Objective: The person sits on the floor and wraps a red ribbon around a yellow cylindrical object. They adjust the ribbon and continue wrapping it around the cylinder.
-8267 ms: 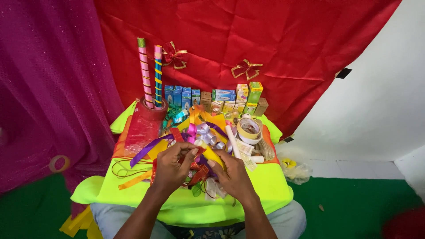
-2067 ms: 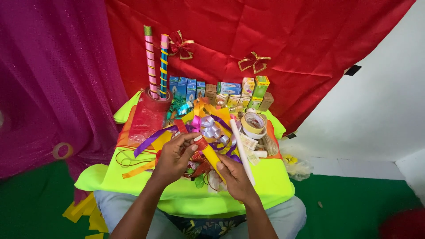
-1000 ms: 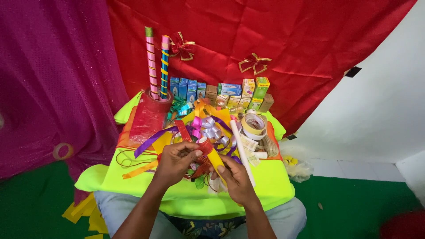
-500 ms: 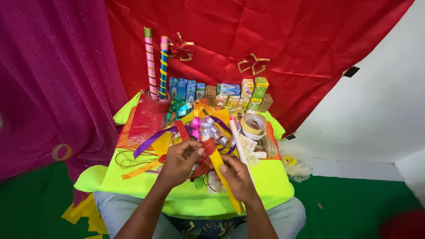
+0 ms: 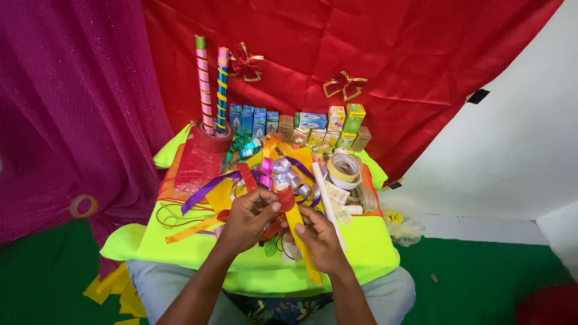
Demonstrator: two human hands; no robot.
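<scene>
Here, over the worktop (image 5: 367, 253), left hand (image 5: 250, 218) and right hand (image 5: 319, 236) pinched one yellow ribbon (image 5: 299, 236), fingers pressed together on it by a red ribbon (image 5: 285, 198). Its tail hung past the front edge. Likely risk: tail snagging the loose ribbon pile (image 5: 283, 174), dragging curls off.

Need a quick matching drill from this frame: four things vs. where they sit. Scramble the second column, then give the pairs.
Things:
1. yellow ribbon strip
2. tape roll
3. two striped sticks
4. row of small boxes

Places:
A. upright at the table's back left
B. between the left hand and right hand
C. along the back edge, against the red cloth
D. right of the ribbon pile

Pairs: 1-B, 2-D, 3-A, 4-C
</scene>
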